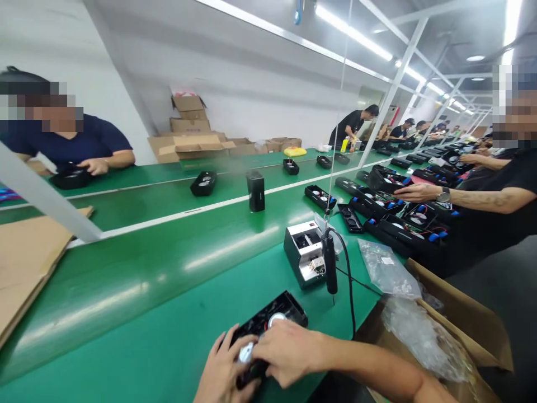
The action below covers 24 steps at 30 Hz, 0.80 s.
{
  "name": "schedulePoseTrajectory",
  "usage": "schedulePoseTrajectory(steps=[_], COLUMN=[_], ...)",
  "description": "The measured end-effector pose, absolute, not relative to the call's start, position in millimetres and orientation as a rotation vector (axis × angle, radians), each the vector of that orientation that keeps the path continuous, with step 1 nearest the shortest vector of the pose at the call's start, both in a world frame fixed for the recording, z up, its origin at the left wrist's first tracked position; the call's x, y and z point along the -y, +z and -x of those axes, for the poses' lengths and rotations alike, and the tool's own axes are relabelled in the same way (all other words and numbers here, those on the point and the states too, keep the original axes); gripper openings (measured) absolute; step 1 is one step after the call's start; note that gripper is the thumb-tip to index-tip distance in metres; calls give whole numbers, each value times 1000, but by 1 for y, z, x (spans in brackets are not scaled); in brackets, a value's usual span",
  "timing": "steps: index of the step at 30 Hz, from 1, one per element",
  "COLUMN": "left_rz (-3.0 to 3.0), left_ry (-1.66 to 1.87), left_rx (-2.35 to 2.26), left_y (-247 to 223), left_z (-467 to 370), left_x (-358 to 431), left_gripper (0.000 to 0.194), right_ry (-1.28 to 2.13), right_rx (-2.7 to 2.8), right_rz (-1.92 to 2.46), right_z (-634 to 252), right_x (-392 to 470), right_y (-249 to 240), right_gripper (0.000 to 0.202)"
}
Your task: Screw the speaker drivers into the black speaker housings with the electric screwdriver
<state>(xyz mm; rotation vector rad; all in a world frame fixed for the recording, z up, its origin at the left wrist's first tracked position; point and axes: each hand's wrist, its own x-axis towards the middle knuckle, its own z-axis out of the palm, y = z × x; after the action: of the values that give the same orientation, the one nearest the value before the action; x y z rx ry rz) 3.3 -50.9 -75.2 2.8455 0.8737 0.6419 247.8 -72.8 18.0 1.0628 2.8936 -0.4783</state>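
Open black rectangular plastic casing (296, 310): is lying aslant on the smooth green surface (168, 347), beneath the person's two hands, its far end showing past the right one.
Bare left grip (220, 366): is clamping round the casing's near-left end.
Bare right grip (289, 347): is resting over the casing from the right, fingertips bunching beside a small shiny white part (246, 352); whether they are pinching it, one cannot tell.
Round white disc (277, 319): is showing inside the casing, just beyond the right knuckles.
Slim black screwdriver (330, 263): is hanging tip-down beside a silver-and-black box (298, 263).
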Motion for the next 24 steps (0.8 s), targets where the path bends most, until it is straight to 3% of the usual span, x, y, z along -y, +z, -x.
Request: schedulePoseTrajectory(steps=[3,7,24], left_rz=[-2401,-2047,-2011], left_ry=[312,129,84], left_rx=[-1031,-1088,-1070], left_y=[-32,5,6], left_z=[-12,-21,-21], left_x=[38,28,23], left_gripper=[7,18,28], right_ry=[-605,-793,-638], right_rx=[-2771,-2658,-2734], right_rz=[-1133,-1142,-1251], right_z=[-240,-233,-231], right_x=[55,33,43], right_y=[40,51,38], right_gripper=[40,53,46])
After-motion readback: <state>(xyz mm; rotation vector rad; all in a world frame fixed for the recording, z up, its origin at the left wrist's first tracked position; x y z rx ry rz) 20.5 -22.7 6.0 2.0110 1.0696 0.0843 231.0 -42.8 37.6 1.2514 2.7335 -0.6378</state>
